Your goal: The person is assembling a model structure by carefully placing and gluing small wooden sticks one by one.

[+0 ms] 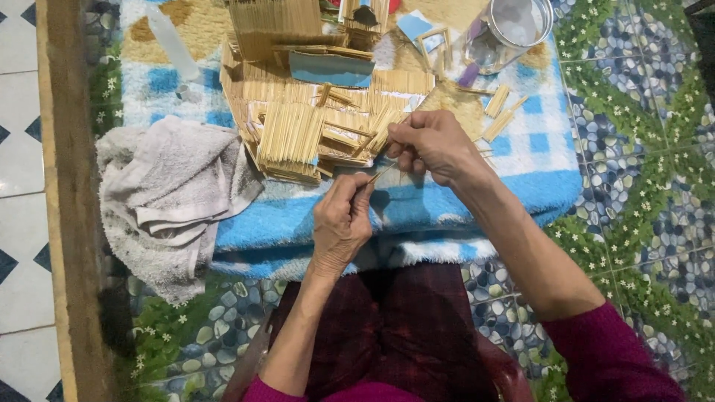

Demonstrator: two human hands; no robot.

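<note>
A floor with a pebble-and-flower pattern (pixel 640 149) is seen from above, and on it a blue and white checked towel (pixel 417 208) is spread as the work surface. At the middle of the towel a pile of flat panels made of thin wooden sticks (pixel 313 134) has been laid, many of them already joined side by side, so a good part of the panel-making appears done. Just right of the pile, loose short bundles of sticks (pixel 500 113) are left unjoined. Just below the pile a single thin stick (pixel 381 173) is pinched between the left hand (pixel 341 222) and the right hand (pixel 432 145), both closed on it. Left of the pile a crumpled grey cloth (pixel 167 197) is lying; beyond the pile a clear jar (pixel 510 31) is lying.
</note>
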